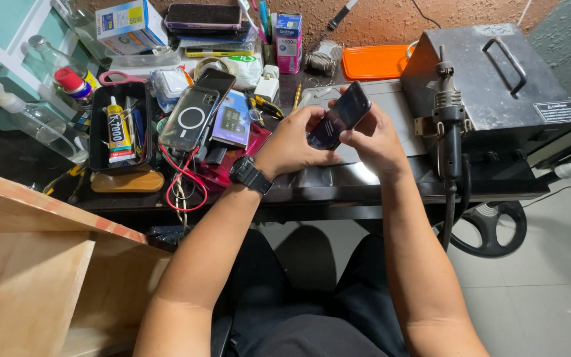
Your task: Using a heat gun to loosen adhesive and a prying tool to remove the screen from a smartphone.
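A dark phone [338, 116] is being held between both hands, left hand [295, 142] and right hand [373, 140], fingers closed on its edges, long axis tilted up-right.

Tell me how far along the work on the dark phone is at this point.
Done: nothing on the phone shows as finished; it looks whole. In hand: both the left hand and the right hand hold it tilted above the grey mat. Left: the glue tube lies in its black tray, and the hot-air handpiece hangs unused.
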